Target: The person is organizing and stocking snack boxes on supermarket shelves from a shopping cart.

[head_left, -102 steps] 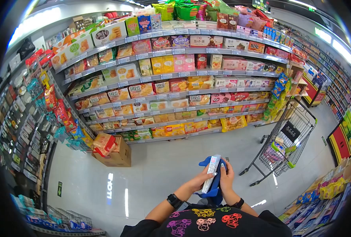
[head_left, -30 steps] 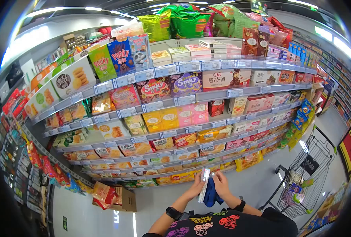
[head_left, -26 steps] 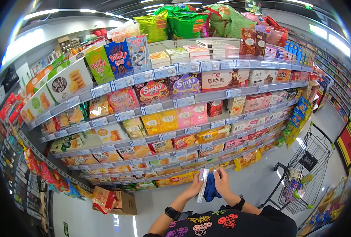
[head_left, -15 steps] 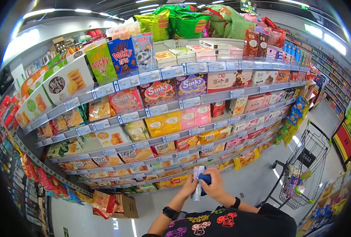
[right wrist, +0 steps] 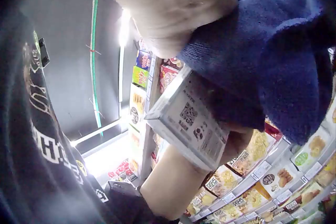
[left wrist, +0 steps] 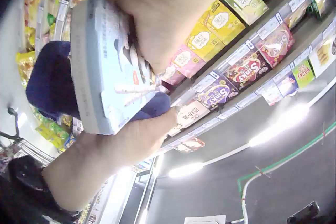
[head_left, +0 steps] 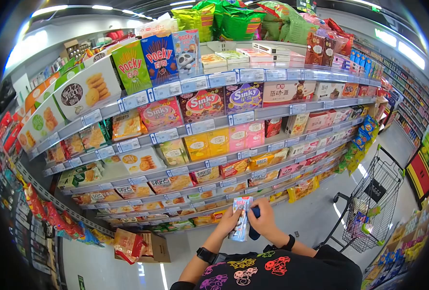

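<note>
Judged step: wiping a carton. Left hand gripped the light-blue box, fingers round its side, out in front of the shelves. Right hand had its fingers curled round a dark-blue cloth, close beside the box. Next stroke seemed to call for a steady left grip and light cloth pressure.

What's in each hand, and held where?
Left hand: light-blue Pocky box, gripped by one long side, around the middle. Right hand: bunched dark-blue cloth; which part of it is gripped can't be told.
</note>
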`<state>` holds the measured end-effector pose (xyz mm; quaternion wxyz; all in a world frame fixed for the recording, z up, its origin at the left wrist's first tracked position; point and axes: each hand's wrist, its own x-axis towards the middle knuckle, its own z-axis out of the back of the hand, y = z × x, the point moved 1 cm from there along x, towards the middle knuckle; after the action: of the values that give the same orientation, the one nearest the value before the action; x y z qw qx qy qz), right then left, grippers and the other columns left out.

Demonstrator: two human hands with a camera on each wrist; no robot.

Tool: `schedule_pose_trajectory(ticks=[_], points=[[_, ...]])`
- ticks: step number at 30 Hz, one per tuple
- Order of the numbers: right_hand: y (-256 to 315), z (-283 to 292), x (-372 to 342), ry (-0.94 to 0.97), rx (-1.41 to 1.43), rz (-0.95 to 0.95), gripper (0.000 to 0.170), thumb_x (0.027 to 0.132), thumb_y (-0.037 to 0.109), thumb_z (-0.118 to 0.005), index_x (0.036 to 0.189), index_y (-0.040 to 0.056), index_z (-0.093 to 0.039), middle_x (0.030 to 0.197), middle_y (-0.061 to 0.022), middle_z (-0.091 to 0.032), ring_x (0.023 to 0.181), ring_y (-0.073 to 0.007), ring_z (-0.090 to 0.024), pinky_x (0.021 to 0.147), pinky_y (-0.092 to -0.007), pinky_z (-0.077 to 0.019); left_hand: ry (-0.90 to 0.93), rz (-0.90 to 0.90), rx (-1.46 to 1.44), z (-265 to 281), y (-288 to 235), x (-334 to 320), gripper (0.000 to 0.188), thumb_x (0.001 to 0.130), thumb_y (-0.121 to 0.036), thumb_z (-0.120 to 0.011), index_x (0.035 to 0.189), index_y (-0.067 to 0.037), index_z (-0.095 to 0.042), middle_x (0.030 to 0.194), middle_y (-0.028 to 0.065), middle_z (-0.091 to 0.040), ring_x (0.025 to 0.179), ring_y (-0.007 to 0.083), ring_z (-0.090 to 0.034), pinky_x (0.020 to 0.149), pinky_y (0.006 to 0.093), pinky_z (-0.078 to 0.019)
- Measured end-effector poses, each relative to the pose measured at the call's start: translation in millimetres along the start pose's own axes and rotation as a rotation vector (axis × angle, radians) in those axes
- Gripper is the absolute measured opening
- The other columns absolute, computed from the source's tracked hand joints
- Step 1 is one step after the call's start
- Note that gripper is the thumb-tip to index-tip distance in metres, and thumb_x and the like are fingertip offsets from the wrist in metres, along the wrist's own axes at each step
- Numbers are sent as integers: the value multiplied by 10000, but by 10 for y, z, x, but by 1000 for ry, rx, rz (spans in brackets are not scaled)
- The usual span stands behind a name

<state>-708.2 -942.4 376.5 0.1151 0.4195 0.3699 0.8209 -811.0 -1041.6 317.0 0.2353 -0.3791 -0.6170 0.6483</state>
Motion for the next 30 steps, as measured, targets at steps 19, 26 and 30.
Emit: schedule_pose_trajectory(ticks=[19, 26, 30], points=[[-116, -149, -226, 77, 136, -367, 483, 775, 173, -612, 1165, 23, -369, 802, -140, -497, 725, -253, -540, 646, -357, -433, -110, 57, -208, 75, -234, -245, 218, 882, -214, -521, 1038, -63, -496, 794, 7, -548, 595, 61, -477, 462, 211, -440], [-214, -190, -356, 146, 44, -328, 485, 801, 214, -593, 1169, -7, -368, 925, -216, -521, 859, -325, -551, 729, -377, -441, -109, 91, -229, 141, 160, -141, 256, 876, -231, -540, 1053, -55, -486, 837, 15, -540, 683, 83, -525, 547, 224, -455], [-211, -89, -465, 470, -23, -323, 505, 835, 285, -556, 1184, -28, -368, 1035, -265, -506, 946, -391, -524, 811, -409, -423, -232, 113, -336, 106, 223, -57, 255, 865, -218, -552, 1040, -39, -501, 857, 43, -558, 700, 113, -551, 581, 252, -467]])
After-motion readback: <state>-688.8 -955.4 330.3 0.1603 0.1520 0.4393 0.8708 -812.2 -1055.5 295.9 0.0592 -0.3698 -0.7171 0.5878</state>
